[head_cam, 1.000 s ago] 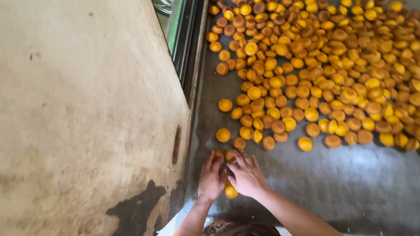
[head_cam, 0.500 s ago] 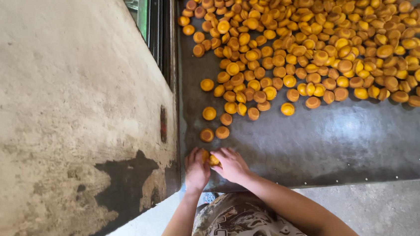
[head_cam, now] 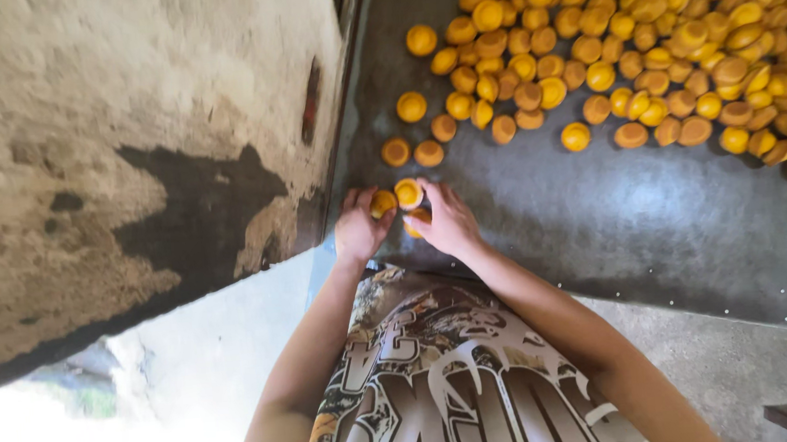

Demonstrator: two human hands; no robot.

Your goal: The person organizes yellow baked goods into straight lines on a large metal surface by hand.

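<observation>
My left hand (head_cam: 358,226) and my right hand (head_cam: 445,221) meet low over a dark metal sheet (head_cam: 600,223). My left fingers pinch a small orange-yellow halved fruit (head_cam: 382,202). My right fingers hold a second halved fruit (head_cam: 408,192) right beside it, and a third piece (head_cam: 417,219) shows under my right palm. A big heap of the same orange halves (head_cam: 669,40) covers the sheet farther away, with a few loose pieces (head_cam: 414,152) just beyond my fingers.
A rough, stained plaster wall (head_cam: 126,148) rises on the left, ending at a dark frame edge (head_cam: 346,94) along the sheet. A pale concrete ledge (head_cam: 761,370) runs along the near side. My patterned shirt (head_cam: 444,385) fills the bottom centre.
The camera has dipped and moved closer, so the heap has slid toward the top right. My hands have stayed together at the sheet's near-left corner, with fruit halves now lifted in the fingers.
</observation>
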